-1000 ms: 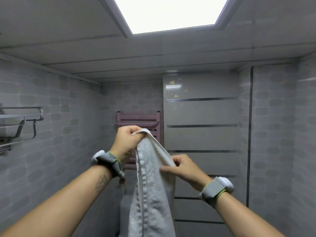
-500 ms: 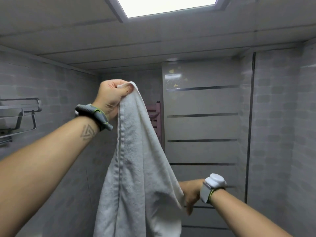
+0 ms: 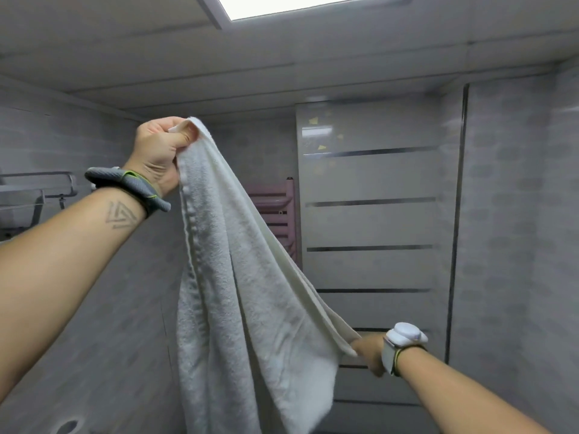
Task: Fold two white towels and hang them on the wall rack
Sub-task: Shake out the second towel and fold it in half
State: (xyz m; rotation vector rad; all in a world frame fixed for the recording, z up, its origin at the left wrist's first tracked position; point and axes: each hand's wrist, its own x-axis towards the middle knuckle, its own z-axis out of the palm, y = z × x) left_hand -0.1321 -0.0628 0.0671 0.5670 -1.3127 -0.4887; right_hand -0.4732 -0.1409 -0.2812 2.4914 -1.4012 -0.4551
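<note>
My left hand (image 3: 159, 155) is raised high, fist clenched on the top corner of the white towel (image 3: 241, 292), grey wristband (image 3: 131, 189) below it. My right hand (image 3: 369, 350) is low and extended right, fingers pinched on the towel's lower edge, white wrist device (image 3: 404, 338) on top. The towel is stretched diagonally between both hands, the rest hanging down the middle. Far left: metal wall rack (image 3: 37, 189) on grey tile. Far centre: pink rail (image 3: 275, 211), partly behind the towel. Right of it, a glossy striped panel (image 3: 369, 220). Ceiling light panel (image 3: 300, 4) overhead.

bright ceiling panel (image 3: 300, 4) | dim grey walls | wide-angle edge bending
</note>
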